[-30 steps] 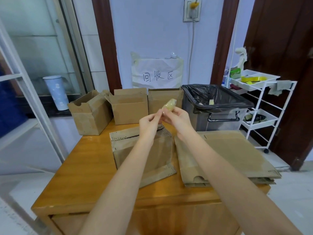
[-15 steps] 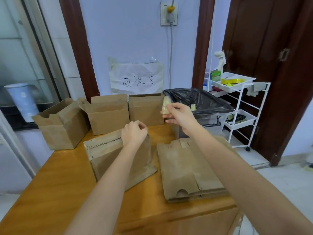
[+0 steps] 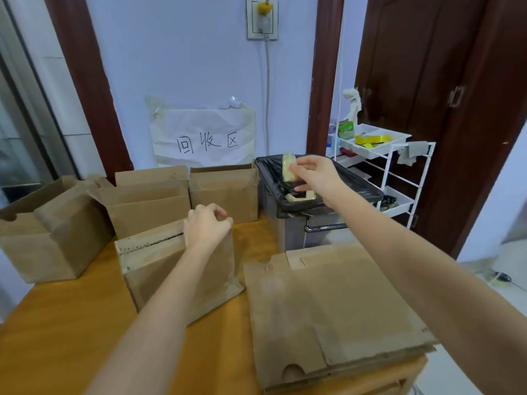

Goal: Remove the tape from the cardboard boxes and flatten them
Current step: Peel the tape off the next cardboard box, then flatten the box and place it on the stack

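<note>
right hand (image 3: 309, 173) moved tape wad (image 3: 288, 167) over bin (image 3: 288, 223) | rack (image 3: 399, 178) beside

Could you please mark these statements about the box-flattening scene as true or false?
1. The right hand holds a wad of tape over the black-lined bin. True.
2. The left hand lies flat on the bare table. False: it rests with curled fingers on the top edge of a partly flattened box.
3. A stack of flattened cardboard lies at the table's right side. True.
4. The bin holds nothing. False: pale tape pieces already lie inside it.
5. Three unflattened boxes stand along the back of the table. True: one is the box at the left.
</note>
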`<move>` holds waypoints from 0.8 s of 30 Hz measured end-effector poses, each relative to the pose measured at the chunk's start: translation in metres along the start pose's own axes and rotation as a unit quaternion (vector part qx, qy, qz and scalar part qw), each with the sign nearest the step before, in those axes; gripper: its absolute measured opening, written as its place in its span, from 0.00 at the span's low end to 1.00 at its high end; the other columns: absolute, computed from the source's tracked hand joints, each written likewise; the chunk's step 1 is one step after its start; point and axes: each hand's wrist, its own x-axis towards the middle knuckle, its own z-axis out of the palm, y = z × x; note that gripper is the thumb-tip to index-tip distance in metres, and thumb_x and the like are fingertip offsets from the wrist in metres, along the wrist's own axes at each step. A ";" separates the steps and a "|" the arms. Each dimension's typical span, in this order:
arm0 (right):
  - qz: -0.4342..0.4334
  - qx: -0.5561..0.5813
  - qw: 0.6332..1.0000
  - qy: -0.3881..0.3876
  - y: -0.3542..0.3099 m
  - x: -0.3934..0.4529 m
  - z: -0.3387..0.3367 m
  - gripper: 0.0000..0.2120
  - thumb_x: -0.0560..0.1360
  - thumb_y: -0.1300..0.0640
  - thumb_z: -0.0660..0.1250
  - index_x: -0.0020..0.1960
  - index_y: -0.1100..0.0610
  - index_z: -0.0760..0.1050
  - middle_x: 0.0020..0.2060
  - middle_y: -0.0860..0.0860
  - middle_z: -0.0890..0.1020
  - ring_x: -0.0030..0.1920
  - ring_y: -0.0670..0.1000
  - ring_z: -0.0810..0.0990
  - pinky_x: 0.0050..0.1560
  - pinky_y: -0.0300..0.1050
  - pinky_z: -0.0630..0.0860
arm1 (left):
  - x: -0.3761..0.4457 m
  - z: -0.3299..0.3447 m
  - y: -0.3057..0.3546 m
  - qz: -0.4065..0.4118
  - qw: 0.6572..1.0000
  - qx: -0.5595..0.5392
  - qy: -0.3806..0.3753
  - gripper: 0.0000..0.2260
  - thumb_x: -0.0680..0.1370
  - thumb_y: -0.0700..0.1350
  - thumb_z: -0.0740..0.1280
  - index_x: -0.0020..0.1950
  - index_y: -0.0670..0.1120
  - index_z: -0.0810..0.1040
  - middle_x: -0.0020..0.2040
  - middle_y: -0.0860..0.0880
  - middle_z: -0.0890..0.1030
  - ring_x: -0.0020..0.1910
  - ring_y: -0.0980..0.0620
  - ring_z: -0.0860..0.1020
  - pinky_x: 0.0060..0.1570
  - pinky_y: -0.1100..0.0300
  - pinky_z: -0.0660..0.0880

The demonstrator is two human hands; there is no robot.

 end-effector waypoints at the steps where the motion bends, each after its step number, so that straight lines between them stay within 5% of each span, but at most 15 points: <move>1: 0.004 -0.009 1.000 0.005 0.004 0.006 -0.003 0.13 0.77 0.59 0.68 0.60 0.63 0.74 0.47 0.54 0.78 0.41 0.46 0.79 0.33 0.36 0.80 | 0.003 0.003 0.000 0.004 1.000 0.003 -0.002 0.07 0.73 0.52 0.68 0.48 0.54 0.81 0.49 0.50 0.80 0.55 0.47 0.75 0.55 0.51 0.74; 7: 0.060 -0.103 0.993 0.014 0.028 0.035 -0.013 0.07 0.75 0.61 0.71 0.51 0.61 0.76 0.43 0.56 0.78 0.37 0.47 0.78 0.31 0.35 0.79 | 0.010 0.010 0.000 0.035 0.998 0.043 -0.004 0.07 0.74 0.52 0.65 0.48 0.53 0.80 0.52 0.49 0.79 0.56 0.47 0.72 0.55 0.51 0.72; 15: 0.072 -0.329 0.941 -0.023 0.039 0.058 -0.005 0.11 0.72 0.59 0.71 0.47 0.67 0.81 0.40 0.60 0.84 0.41 0.57 0.83 0.49 0.51 0.81 | 0.010 0.011 -0.001 0.045 0.997 0.061 -0.003 0.07 0.75 0.53 0.65 0.47 0.52 0.81 0.53 0.48 0.77 0.56 0.47 0.71 0.56 0.51 0.71; 20: 0.054 -0.433 0.899 -0.033 0.038 0.049 -0.002 0.18 0.75 0.49 0.69 0.37 0.63 0.74 0.28 0.53 0.73 0.35 0.55 0.75 0.38 0.45 0.69 | 0.008 0.015 -0.001 0.041 0.996 0.081 0.020 0.12 0.76 0.54 0.63 0.53 0.50 0.78 0.57 0.47 0.74 0.60 0.46 0.69 0.61 0.50 0.64; 24: 0.023 -0.408 0.913 -0.018 0.023 0.044 0.000 0.17 0.76 0.52 0.67 0.46 0.67 0.82 0.31 0.55 0.77 0.32 0.53 0.76 0.40 0.45 0.73 | 0.003 0.013 0.003 -0.020 0.990 0.118 0.069 0.18 0.78 0.54 0.60 0.59 0.42 0.71 0.59 0.42 0.73 0.61 0.42 0.69 0.61 0.48 0.62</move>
